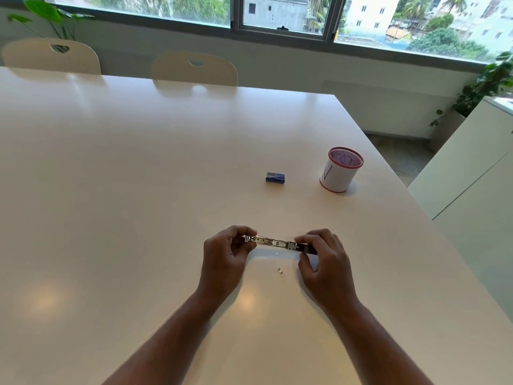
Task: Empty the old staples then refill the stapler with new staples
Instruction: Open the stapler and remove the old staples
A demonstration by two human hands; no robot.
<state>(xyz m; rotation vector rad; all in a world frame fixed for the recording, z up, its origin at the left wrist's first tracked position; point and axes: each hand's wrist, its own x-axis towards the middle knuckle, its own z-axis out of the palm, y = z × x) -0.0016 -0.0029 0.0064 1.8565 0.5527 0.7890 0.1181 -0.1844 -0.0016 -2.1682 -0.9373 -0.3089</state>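
Both hands hold the stapler [277, 243] just above the tabletop [138, 190], swung fully open into one long strip. The left hand [224, 255] pinches the metal end, the right hand [324, 259] has its fingers curled round the dark end; each grip is closed on it. Held flat and stretched like this, the tray seems turned downward so old staples drop out. A few small bits [279, 270] lie right beneath. The blue staple box [275, 177] waits well beyond, near a mesh cup [341, 169], probably for the refill.

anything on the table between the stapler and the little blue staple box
Nothing: the head view shows bare table between the opened stapler, gripped by both hands, and the blue staple box.
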